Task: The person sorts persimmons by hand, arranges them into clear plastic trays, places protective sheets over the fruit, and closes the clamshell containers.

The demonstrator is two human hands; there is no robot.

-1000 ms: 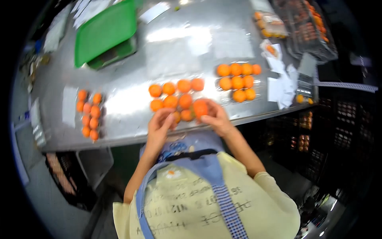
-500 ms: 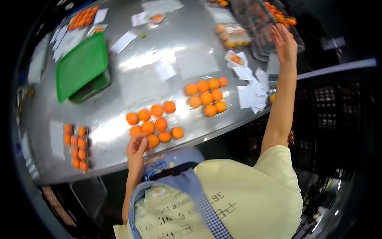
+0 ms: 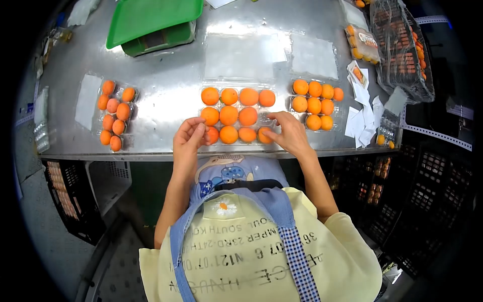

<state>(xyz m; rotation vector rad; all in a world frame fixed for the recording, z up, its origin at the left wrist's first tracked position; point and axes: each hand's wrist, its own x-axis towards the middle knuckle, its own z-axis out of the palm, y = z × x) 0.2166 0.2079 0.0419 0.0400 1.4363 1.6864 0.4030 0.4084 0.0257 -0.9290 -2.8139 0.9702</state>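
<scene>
A clear plastic tray (image 3: 238,106) in front of me holds rows of orange fruits (image 3: 229,115). One compartment at its right side, in the middle row, shows no fruit. My left hand (image 3: 188,139) is at the tray's left edge, touching or beside the front-left fruit, its thumb and fingers apart. At the right edge, my right hand (image 3: 290,133) has its fingers apart, the thumb near the front-right fruit (image 3: 265,135) and the index finger near the bare compartment. Neither hand has a fruit lifted.
Further fruit trays stand at the left (image 3: 115,117) and right (image 3: 314,104). A green tray (image 3: 153,20) lies on a green container at the back left. White papers (image 3: 360,121), a packed box (image 3: 363,44) and a plastic-lined crate (image 3: 400,50) are at the right.
My right hand has come back from the crate at the far right to the middle tray. The fruits there now sit in straighter rows. The camera view has turned.
</scene>
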